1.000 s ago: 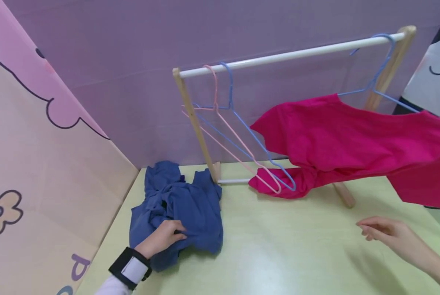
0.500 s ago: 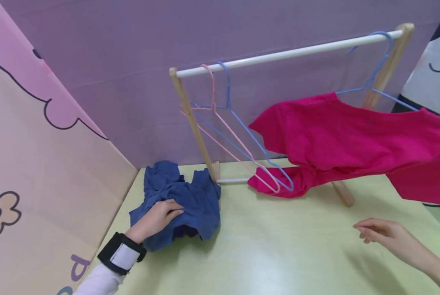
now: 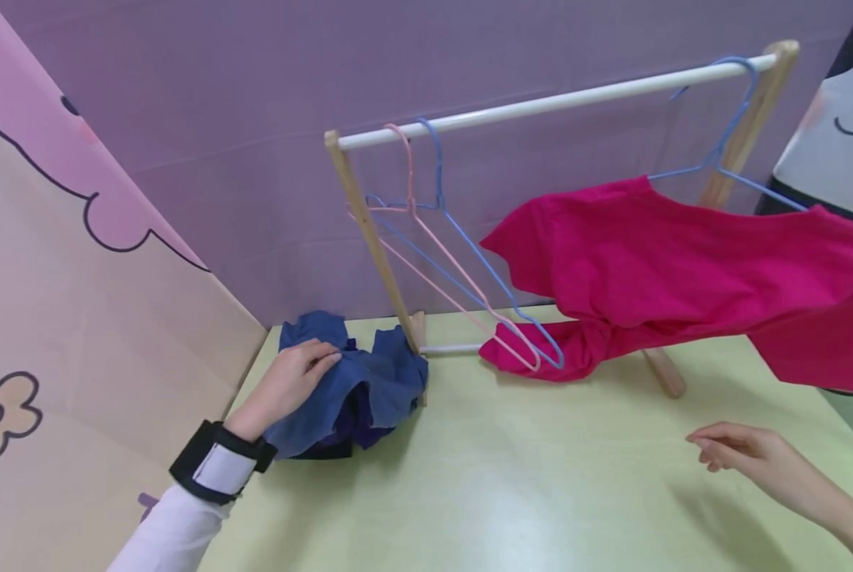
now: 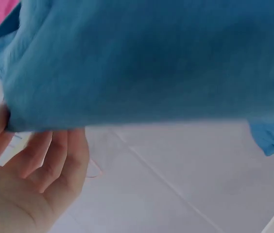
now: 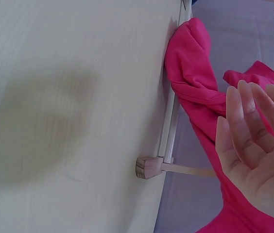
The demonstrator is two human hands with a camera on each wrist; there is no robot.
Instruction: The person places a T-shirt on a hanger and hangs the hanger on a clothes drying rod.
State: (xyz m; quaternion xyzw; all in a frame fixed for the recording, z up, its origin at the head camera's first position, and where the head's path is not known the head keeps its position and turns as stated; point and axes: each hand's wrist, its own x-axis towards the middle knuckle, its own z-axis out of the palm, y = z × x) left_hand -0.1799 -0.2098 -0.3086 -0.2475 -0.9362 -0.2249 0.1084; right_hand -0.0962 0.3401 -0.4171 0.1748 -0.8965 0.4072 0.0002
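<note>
My left hand [image 3: 283, 389] pinches an edge of a blue garment [image 3: 380, 385] at the table's back left. In the left wrist view, thumb and fingers hold a corner of the raised blue cloth [image 4: 142, 68]. Dark purple fabric [image 3: 357, 417] shows beneath its lifted front. The garment's exact kind is unclear in its crumpled state. My right hand [image 3: 755, 457] hovers over the table's right side with loosely bent fingers and nothing in them. Closest to it is a bright pink short-sleeved top [image 3: 684, 270] on a blue hanger [image 3: 718, 159], its lower part bunched and trailing onto the table.
A wooden rack with a white rail [image 3: 562, 101] stands at the back. A pink hanger [image 3: 411, 171] and another blue hanger [image 3: 478, 250] hang at its left end. A wooden foot [image 3: 664, 373] juts forward. Printed cloth walls [image 3: 112, 342] border the pale table [image 3: 505, 485].
My left hand has moved up and away from me, pulling the blue garment's near edge back and uncovering dark purple fabric. My right hand has stayed nearly still.
</note>
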